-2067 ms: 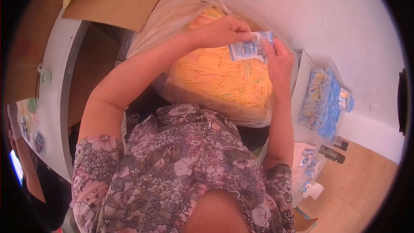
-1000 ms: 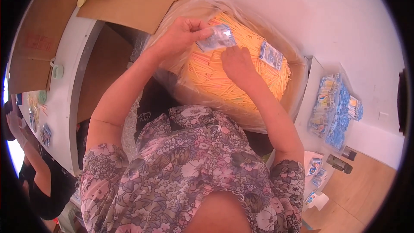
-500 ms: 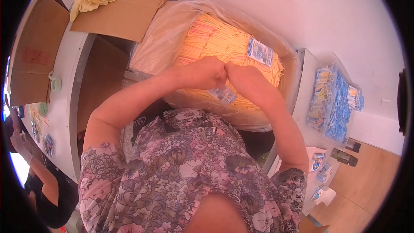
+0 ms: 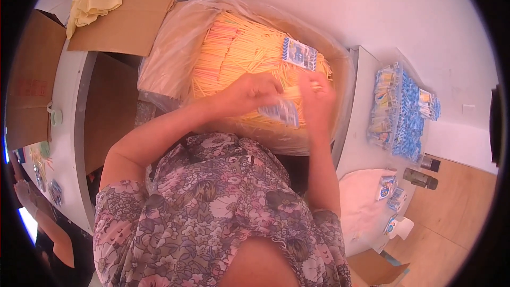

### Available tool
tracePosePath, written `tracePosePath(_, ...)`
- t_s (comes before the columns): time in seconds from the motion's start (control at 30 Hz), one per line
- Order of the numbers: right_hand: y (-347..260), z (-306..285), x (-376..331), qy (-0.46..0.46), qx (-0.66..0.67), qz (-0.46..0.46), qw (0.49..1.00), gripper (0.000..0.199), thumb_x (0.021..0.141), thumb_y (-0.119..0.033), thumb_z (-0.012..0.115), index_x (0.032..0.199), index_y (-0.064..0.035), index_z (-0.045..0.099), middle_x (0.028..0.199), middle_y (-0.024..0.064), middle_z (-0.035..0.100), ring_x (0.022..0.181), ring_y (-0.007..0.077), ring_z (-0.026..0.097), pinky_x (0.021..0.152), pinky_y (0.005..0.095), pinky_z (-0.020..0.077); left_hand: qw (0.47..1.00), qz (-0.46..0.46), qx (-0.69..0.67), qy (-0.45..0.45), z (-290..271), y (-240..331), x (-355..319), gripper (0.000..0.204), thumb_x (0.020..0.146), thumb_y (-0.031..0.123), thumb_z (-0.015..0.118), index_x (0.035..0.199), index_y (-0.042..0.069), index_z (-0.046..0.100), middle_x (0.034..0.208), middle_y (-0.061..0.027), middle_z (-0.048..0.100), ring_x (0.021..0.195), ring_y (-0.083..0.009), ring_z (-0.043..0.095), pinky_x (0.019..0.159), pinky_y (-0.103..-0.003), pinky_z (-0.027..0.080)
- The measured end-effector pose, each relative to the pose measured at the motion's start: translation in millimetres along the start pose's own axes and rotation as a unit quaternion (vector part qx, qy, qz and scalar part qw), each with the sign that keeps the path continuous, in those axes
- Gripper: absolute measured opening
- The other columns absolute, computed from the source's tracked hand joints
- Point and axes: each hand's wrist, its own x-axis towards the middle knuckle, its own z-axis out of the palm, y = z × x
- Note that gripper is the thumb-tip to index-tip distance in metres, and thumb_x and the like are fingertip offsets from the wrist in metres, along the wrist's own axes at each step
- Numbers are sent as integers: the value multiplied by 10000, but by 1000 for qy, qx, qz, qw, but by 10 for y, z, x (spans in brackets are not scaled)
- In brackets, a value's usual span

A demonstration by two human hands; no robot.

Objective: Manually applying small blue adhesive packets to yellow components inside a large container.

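A large carton with a clear plastic liner (image 4: 167, 56) holds a mass of thin yellow sticks (image 4: 249, 48), some of them pinkish. Over it my left hand (image 4: 254, 93) is closed, its fingers curled; what they grip is hard to make out. My right hand (image 4: 317, 98), smeared by motion, is closed on a few yellow sticks (image 4: 294, 92) that reach toward the left hand. Just below both hands is a clear packet with blue print (image 4: 284, 111), close to the left fingertips. Another blue-and-white packet (image 4: 300, 54) lies on the sticks behind the right hand.
On the right-hand table stands a clear bin (image 4: 406, 111) of blue packets, with a pink cloth (image 4: 361, 196) nearer me. A cardboard flap (image 4: 127, 16) with a yellow cloth (image 4: 98, 0) is at far left. A co-worker's arm (image 4: 56, 231) shows at the left edge.
My hands, together before, have come apart, the right moving rightward, and yellow sticks now show between them. The packet below them shows more fully. The whole view has shifted slightly.
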Motion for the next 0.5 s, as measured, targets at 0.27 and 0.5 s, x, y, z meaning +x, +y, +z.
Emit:
tracePosePath(0.27, 541, -387, -454, -144, -330, -121, 925, 112, 757, -117, 663, 736, -41, 583, 554, 158, 526, 486, 232, 527, 503, 355, 434, 926, -176, -317, 106, -25, -60, 28, 77, 877, 83, 610, 856, 11, 592, 796, 6, 609, 738, -47, 557, 666, -205, 468)
tracePosePath(0.5, 87, -688, -111, -77, 60, 133, 986, 179, 828, -116, 638, 692, -47, 544, 614, -31, 512, 567, 31, 470, 506, 216, 378, 913, -209, -334, 106, -11, -12, 46, 70, 823, 17, 655, 880, 12, 614, 801, -8, 630, 743, -68, 584, 687, -210, 484)
